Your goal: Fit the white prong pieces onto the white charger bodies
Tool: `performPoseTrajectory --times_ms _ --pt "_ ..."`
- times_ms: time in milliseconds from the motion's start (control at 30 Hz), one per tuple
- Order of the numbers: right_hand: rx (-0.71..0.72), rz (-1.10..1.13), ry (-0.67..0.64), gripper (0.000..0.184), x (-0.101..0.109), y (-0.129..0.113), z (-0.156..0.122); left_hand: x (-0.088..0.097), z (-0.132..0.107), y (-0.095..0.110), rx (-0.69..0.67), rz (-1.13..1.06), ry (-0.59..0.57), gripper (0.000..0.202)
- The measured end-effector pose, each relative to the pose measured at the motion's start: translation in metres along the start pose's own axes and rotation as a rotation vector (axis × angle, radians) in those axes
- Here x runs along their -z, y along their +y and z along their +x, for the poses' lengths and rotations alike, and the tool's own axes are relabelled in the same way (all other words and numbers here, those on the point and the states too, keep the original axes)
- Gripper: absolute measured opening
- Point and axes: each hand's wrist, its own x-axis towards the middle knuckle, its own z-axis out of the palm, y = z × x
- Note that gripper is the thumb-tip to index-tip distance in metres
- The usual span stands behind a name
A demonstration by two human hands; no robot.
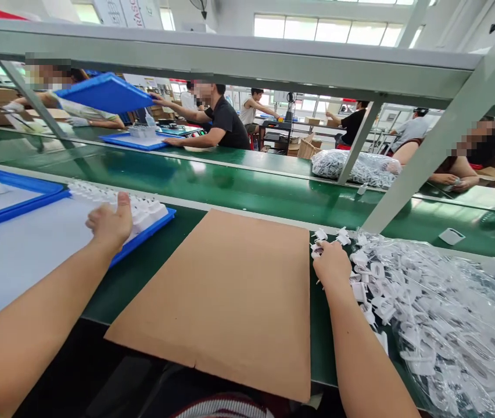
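Note:
My left hand (110, 223) is over the far right part of a blue tray (169, 216), beside rows of small white plastic housings (145, 213). Its thumb points up and its fingers are curled; whatever they may hold is hidden. Just past the right edge of a brown cardboard sheet (230, 290), my right hand (333, 266) pinches a white plug piece (316, 249) with its fingertips. More white plug pieces (342, 235) lie just beyond that hand. To its right, a clear plastic bag (443, 313) spills many similar white pieces over the green bench.
Another blue tray (25, 181) with white parts stands at the far left. A green conveyor belt (230, 186) runs behind, with a loose white piece (451, 235) on it. A slanted metal post (430, 151) rises at right. Across the belt, a person (225, 125) holds a blue tray (108, 93).

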Motion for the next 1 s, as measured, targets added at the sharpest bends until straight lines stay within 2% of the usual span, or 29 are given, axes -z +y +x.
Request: performPoseTrajectory --times_ms 67,100,133,167,233,333,367,400,433,500,567,733,1000 --pt "0.001 0.012 0.038 0.050 0.001 -0.001 0.000 0.004 -0.013 0.027 -0.045 -0.061 0.048 0.076" --pt "0.007 0.030 0.065 0.049 0.001 -0.003 0.000 0.006 -0.023 0.045 -0.128 -0.131 0.047 0.074" --pt "0.022 0.058 0.095 0.047 0.000 -0.004 -0.001 0.008 -0.035 0.065 -0.271 -0.241 0.014 0.069" --pt "0.050 0.102 0.129 0.045 -0.001 -0.006 -0.001 0.009 -0.049 0.086 -0.387 -0.355 -0.060 0.066" --pt "0.141 0.236 0.185 0.040 -0.006 -0.010 -0.002 0.005 -0.080 0.129 -0.496 -0.559 -0.359 0.059" --pt "0.324 0.491 0.197 0.035 -0.015 -0.016 -0.005 -0.019 -0.123 0.181 -0.379 -0.765 -0.954 0.058" --pt "0.377 0.563 0.179 0.033 -0.018 -0.018 -0.006 -0.030 -0.135 0.192 -0.325 -0.857 -1.064 0.061" --pt "0.421 0.618 0.153 0.033 -0.020 -0.021 -0.007 -0.042 -0.146 0.201 -0.261 -0.942 -1.110 0.063" --pt "0.458 0.657 0.125 0.033 -0.021 -0.023 -0.009 -0.054 -0.154 0.206 -0.201 -1.005 -1.128 0.062" --pt "0.514 0.688 0.072 0.035 -0.022 -0.028 -0.014 -0.070 -0.166 0.208 -0.164 -1.060 -1.136 0.054" --pt "0.551 0.673 0.036 0.038 -0.023 -0.034 -0.018 -0.077 -0.170 0.204 -0.175 -1.104 -1.165 0.044" --pt "0.595 0.658 -0.011 0.039 -0.028 -0.045 -0.023 -0.078 -0.165 0.194 -0.117 -1.179 -1.226 0.036" --pt "0.451 0.726 0.015 0.043 -0.040 -0.042 -0.015 -0.084 -0.167 0.194 -0.042 -1.219 -1.257 0.036"
